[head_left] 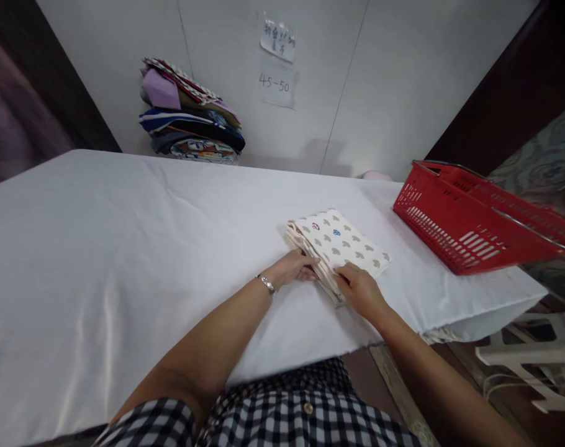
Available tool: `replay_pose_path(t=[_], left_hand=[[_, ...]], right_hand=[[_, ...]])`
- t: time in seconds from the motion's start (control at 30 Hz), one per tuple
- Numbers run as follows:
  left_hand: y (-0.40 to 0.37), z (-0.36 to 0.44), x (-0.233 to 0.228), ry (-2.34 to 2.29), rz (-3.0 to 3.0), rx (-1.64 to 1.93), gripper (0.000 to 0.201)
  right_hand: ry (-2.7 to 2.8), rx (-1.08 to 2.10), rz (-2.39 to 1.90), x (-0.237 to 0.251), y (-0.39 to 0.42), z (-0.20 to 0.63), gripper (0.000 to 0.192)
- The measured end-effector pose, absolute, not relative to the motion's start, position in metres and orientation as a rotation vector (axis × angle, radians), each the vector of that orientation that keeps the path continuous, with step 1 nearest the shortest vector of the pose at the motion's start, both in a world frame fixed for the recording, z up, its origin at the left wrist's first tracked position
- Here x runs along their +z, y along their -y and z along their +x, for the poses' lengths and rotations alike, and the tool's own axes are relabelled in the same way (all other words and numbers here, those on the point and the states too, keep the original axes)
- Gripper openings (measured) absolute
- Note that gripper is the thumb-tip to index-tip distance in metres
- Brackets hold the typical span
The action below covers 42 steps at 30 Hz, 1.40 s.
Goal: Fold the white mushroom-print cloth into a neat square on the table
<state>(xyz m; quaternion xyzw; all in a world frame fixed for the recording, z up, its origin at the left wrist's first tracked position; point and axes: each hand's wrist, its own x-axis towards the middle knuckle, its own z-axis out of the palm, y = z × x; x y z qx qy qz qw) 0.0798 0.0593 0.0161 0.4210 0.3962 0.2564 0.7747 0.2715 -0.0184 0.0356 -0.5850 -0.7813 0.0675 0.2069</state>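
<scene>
A folded cream cloth (339, 245) with grey heart shapes and small red and blue marks lies on the white table (124, 248), near its front edge. My left hand (294, 268), with a silver bracelet on the wrist, grips the cloth's near left edge. My right hand (359, 288) holds the near corner, its fingers resting on top of the fold. Both hands touch the same cloth.
A red plastic basket (473, 217) stands at the table's right end, partly past the edge. A stack of folded coloured fabrics (189, 115) sits at the back against the wall. Two paper notes (277, 62) hang on the wall. White plastic stools (534, 360) stand on the floor at right.
</scene>
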Motion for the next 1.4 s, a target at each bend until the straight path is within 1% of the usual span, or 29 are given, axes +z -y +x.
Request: replay_pose_path(t=[0.1,0.2,0.27,0.37,0.5,0.57,0.67,0.77,0.83,0.9,0.97,1.1,1.17,1.23,1.33,1.4], left_hand=[[-0.060,0.082,0.012,-0.867,0.913,0.563,0.046],[-0.061,0.081,0.010,-0.839,0.921,0.563,0.050],[-0.061,0.080,0.010,-0.830,0.925,0.567,0.051],[-0.061,0.079,0.010,-0.832,0.912,0.569,0.052],[-0.060,0.080,0.010,-0.836,0.898,0.585,0.056],[-0.060,0.080,0.010,-0.831,0.903,0.591,0.056],[-0.060,0.081,0.008,-0.819,0.910,0.592,0.053],[-0.061,0.081,0.007,-0.809,0.919,0.596,0.050],[-0.060,0.082,0.007,-0.808,0.921,0.604,0.049],[-0.060,0.081,0.007,-0.824,0.915,0.612,0.049],[-0.059,0.081,0.009,-0.824,0.911,0.611,0.050],[-0.058,0.077,0.014,-0.771,0.937,0.569,0.052],[-0.058,0.077,0.015,-0.762,0.942,0.554,0.051],[-0.058,0.078,0.014,-0.795,0.932,0.572,0.048],[-0.058,0.083,0.011,-0.881,0.917,0.622,0.039],[-0.058,0.086,0.009,-0.905,0.920,0.626,0.037]], right_hand=[[2.275,0.163,-1.681,0.037,0.025,0.268,0.020],[2.298,0.047,-1.758,0.037,0.028,0.263,0.024],[2.293,0.014,-1.787,0.036,0.028,0.261,0.020],[2.237,0.106,-1.770,0.034,0.025,0.262,0.017],[2.100,0.234,-1.670,0.031,0.019,0.271,0.020],[2.042,0.206,-1.622,0.030,0.018,0.274,0.022],[2.154,0.161,-1.617,0.031,0.020,0.273,0.022],[2.291,0.071,-1.736,0.033,0.026,0.265,0.020],[2.288,-0.039,-1.828,0.034,0.029,0.259,0.022],[2.269,-0.104,-1.857,0.032,0.029,0.257,0.019],[2.244,-0.070,-1.837,0.031,0.026,0.258,0.017],[2.141,0.183,-1.781,0.032,0.016,0.271,0.020],[2.112,0.215,-1.772,0.035,0.013,0.274,0.021],[2.133,0.088,-1.787,0.038,0.013,0.272,0.019],[2.255,-0.234,-1.832,0.037,0.019,0.263,0.017],[2.380,-0.356,-1.828,0.032,0.024,0.257,0.013]])
